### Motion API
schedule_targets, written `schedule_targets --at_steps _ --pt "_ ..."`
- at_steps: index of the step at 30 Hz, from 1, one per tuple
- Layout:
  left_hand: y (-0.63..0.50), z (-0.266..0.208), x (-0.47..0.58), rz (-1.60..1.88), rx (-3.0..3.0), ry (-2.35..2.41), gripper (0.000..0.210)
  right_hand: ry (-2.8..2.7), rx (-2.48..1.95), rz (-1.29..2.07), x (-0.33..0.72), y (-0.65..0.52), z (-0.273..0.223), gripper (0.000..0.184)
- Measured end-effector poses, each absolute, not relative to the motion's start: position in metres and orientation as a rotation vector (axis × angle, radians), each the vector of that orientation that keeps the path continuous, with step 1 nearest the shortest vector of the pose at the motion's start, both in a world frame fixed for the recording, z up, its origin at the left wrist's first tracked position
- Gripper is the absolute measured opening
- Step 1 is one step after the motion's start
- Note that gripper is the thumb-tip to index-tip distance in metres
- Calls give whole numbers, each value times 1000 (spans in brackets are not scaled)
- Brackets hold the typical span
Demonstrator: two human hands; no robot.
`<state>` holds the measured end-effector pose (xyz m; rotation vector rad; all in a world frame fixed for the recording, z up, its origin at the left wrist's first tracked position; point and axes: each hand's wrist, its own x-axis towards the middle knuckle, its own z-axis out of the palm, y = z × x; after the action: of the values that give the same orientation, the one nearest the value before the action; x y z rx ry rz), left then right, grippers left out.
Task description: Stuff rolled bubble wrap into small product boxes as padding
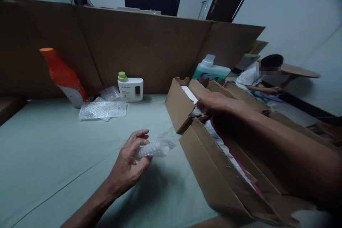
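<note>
My left hand is closed around a small bundle of bubble wrap, held just above the green cloth; whether anything is inside the wrap cannot be made out. My right hand reaches to the near end of the farther cardboard box, where white items stand inside. Its fingertips are partly hidden at the box edge, so what they grip does not show. Below my right forearm lies a nearer open cardboard box with a pink-edged, printed packet in it.
An orange bottle, flat bubble wrap sheets and a white jug with a green cap line the back left. A teal bottle stands behind the boxes, before a cardboard screen. Another person sits at right.
</note>
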<state>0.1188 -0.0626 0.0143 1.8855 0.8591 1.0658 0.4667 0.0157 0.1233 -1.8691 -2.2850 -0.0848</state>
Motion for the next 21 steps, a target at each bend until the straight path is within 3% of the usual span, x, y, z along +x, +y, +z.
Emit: schedule_targets --at_steps 6,9,11,17,21 --pt "-58 15 112 1085 1964 899 16 -2443 -2110 -204 468 9 169 15" --pt "-55 35 122 1201 2110 844 18 -2344 -2041 -296 455 -8 210 40" --pt "-53 53 133 1319 2232 776 17 -2330 -1862 -250 431 -23 226 44" --pt "-36 71 142 1467 2363 665 17 -2425 -1196 244 368 -47 220 29" --pt "20 51 86 1892 2483 1181 28 -2187 -1556 166 438 -23 207 35"
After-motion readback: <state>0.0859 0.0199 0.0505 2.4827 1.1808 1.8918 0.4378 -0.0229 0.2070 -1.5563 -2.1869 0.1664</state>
